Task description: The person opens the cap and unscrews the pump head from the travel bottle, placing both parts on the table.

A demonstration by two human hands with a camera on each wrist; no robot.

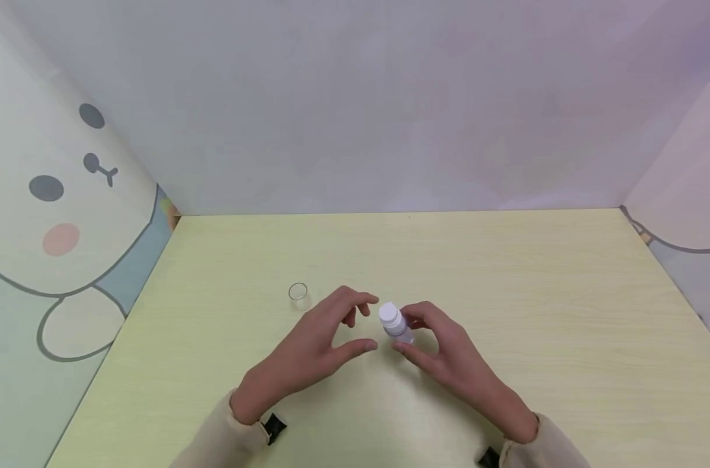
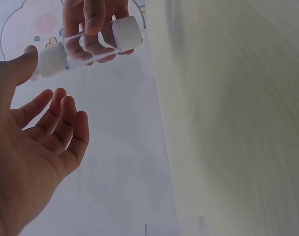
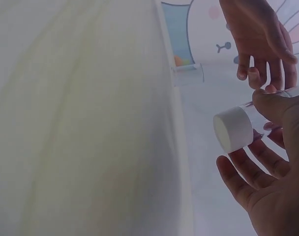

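My right hand [image 1: 448, 348] holds a small clear bottle [image 1: 399, 330] between thumb and fingers, above the table. A white cap [image 1: 388, 312] tops it, and the right wrist view shows a wide white base [image 3: 233, 129] at its other end. The bottle tilts slightly. My left hand [image 1: 325, 338] is just left of the bottle with fingers and thumb spread apart, and a small gap shows between them in the head view. In the left wrist view the left thumb overlaps the cap [image 2: 52, 60]; contact cannot be told there.
A small clear glass cup [image 1: 299, 296] stands on the pale wooden table [image 1: 507, 273], beyond and left of my left hand. A plain pale wall [image 1: 390, 130] rises behind the table. Panels with cartoon prints [image 1: 62, 240] flank both sides.
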